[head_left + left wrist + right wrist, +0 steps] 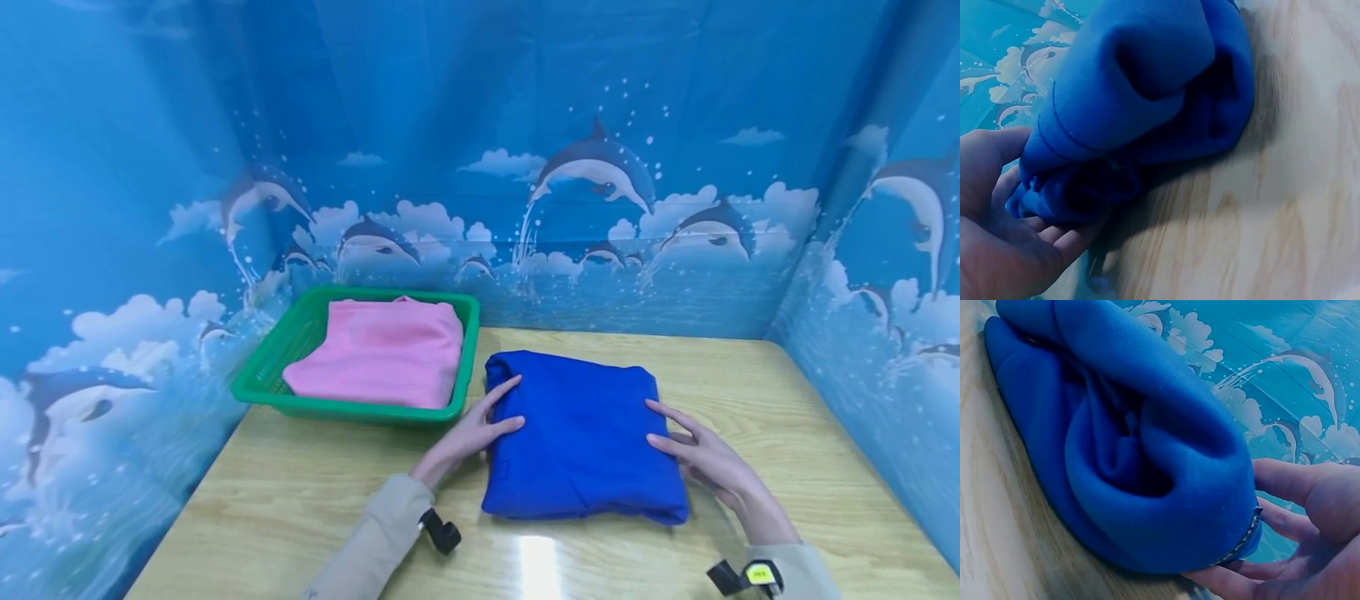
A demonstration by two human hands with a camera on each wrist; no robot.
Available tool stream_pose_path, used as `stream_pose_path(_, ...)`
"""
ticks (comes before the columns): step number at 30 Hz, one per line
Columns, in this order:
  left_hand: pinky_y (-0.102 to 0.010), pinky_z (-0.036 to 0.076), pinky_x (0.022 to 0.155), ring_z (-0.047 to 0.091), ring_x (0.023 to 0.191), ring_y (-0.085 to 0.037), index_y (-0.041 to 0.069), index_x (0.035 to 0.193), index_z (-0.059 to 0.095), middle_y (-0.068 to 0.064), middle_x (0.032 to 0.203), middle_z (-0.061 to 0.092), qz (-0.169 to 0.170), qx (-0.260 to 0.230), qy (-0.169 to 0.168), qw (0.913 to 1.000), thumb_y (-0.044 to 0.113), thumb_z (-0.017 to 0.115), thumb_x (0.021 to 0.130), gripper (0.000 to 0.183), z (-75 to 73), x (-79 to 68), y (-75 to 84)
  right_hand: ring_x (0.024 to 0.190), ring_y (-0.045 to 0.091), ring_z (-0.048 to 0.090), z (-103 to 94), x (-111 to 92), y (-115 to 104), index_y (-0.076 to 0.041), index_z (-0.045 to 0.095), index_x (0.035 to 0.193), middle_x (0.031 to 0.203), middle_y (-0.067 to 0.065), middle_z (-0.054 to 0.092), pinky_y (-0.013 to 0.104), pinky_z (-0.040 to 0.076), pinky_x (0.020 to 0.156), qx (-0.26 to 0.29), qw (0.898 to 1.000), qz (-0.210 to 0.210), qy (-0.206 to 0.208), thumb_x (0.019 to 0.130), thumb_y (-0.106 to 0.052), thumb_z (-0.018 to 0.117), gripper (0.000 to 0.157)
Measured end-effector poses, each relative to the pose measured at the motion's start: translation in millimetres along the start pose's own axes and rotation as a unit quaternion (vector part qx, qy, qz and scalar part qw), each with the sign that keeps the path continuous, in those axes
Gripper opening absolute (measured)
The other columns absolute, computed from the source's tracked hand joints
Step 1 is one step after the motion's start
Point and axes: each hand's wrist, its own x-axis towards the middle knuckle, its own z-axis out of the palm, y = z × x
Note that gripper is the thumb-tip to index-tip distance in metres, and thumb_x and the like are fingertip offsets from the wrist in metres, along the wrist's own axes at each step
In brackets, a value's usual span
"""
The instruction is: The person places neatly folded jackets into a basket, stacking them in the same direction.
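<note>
A folded blue garment (pixel 577 437) lies on the table in front of me, a thick, roughly square bundle. At its left edge my left hand (pixel 480 423) holds it, thumb and a finger over the top. The left wrist view shows that hand's (pixel 1016 231) other fingers tucked beneath the folded layers. Opposite, my right hand (pixel 701 454) grips the right edge. In the right wrist view, this hand (pixel 1310 531) has its thumb against the upper fold and fingertips under the lower side, beside a strip like zipper teeth (pixel 1241 540). The rolled folds gape open toward both wrist cameras.
A green plastic basket (pixel 251 387) stands at the table's back left, near the garment, with a folded pink garment (pixel 382 354) inside. Blue dolphin-print sheeting (pixel 420 108) walls the wooden table (pixel 750 383) at the back and both sides.
</note>
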Motion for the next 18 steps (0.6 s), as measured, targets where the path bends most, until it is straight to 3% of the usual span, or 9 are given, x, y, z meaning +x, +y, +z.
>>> stream_pose_path(2,-0.061,0.02,0.104,0.009,0.14,-0.03,0.052,0.137,0.026,0.003,0.154,0.006,0.005,-0.004,0.003,1.0,0.045,0.057,0.087,0.059,0.9,0.0,0.4,0.074,0.01,0.047,-0.1,0,0,-0.032,0.024,0.145,0.144,0.018,0.024,0.028,0.038,0.056,0.004,1.0,0.002,0.005,0.091,-0.035,0.055,0.063)
stream_pose_path(3,-0.061,0.02,0.104,0.01,0.14,-0.03,0.051,0.137,0.028,0.002,0.154,0.007,0.008,-0.007,0.006,0.9999,0.043,0.058,0.088,0.058,1.5,0.0,0.6,0.082,0.01,0.049,-0.4,-1,0,-0.031,0.024,0.145,0.145,0.018,0.023,0.028,0.038,0.056,0.006,1.0,0.002,0.007,0.091,-0.035,0.056,0.064)
stream_pose_path(5,-0.061,0.019,0.105,0.01,0.14,-0.03,0.05,0.137,0.03,0.001,0.154,0.009,0.014,-0.012,0.01,0.9998,0.042,0.059,0.088,0.058,2.9,-1.2,2.1,0.08,0.008,0.051,-1.5,-3,-1,-0.03,0.024,0.146,0.147,0.021,0.022,0.027,0.037,0.053,0.007,1.0,-0.002,0.006,0.091,-0.034,0.056,0.064)
stream_pose_path(7,-0.061,0.018,0.105,0.011,0.14,-0.03,0.048,0.137,0.031,0.001,0.154,0.011,0.017,-0.013,0.015,0.9996,0.04,0.06,0.087,0.058,4.8,-1.8,4.2,0.063,0.009,0.045,-2.9,-6,-3,-0.031,0.026,0.145,0.146,0.021,0.024,0.031,0.034,0.049,0.011,1.0,0.0,0.011,0.09,-0.033,0.058,0.063)
stream_pose_path(8,-0.062,0.018,0.105,0.011,0.14,-0.03,0.047,0.137,0.032,0.0,0.154,0.011,0.018,-0.015,0.018,0.9996,0.039,0.06,0.087,0.058,5.7,-2.1,5.2,0.065,0.009,0.047,-3.9,-9,-4,-0.031,0.027,0.145,0.147,0.021,0.024,0.034,0.033,0.049,0.011,1.0,-0.001,0.013,0.09,-0.033,0.058,0.063)
stream_pose_path(11,-0.059,0.022,0.104,0.017,0.138,-0.029,0.048,0.136,0.033,0.001,0.153,0.016,0.015,-0.024,0.018,0.9994,0.04,0.061,0.087,0.057,9.0,-4.4,11.4,0.085,0.022,0.056,-7.4,-16,-9,-0.032,0.026,0.144,0.149,0.019,0.02,0.036,0.042,0.062,0.005,1.0,-0.004,0.011,0.091,-0.032,0.056,0.061)
stream_pose_path(12,-0.057,0.025,0.104,0.022,0.137,-0.029,0.048,0.136,0.034,0.0,0.152,0.018,0.015,-0.03,0.016,0.9993,0.04,0.061,0.087,0.057,10.1,-4.8,13.7,0.102,0.029,0.054,-8.7,-19,-10,-0.032,0.027,0.144,0.15,0.018,0.017,0.039,0.044,0.07,0.003,1.0,-0.004,0.012,0.091,-0.032,0.056,0.06)
stream_pose_path(14,-0.054,0.03,0.103,0.029,0.134,-0.028,0.049,0.135,0.034,0.0,0.151,0.021,0.014,-0.053,0.007,0.9985,0.04,0.062,0.086,0.057,12.3,-5.6,18.7,0.128,0.04,0.033,-11.5,-24,-13,-0.031,0.025,0.145,0.152,0.017,0.009,0.049,0.041,0.086,-0.001,1.0,-0.006,0.008,0.093,-0.032,0.054,0.06)
stream_pose_path(18,-0.052,0.034,0.101,0.033,0.131,-0.029,0.047,0.136,0.035,-0.003,0.15,0.021,0.014,-0.085,-0.001,0.9963,0.037,0.062,0.086,0.057,14.9,-4.4,24.6,0.133,0.044,0.023,-14.3,-27,-17,-0.032,0.025,0.145,0.154,0.014,0.004,0.057,0.037,0.092,-0.007,1.0,-0.006,0.011,0.093,-0.033,0.053,0.059)
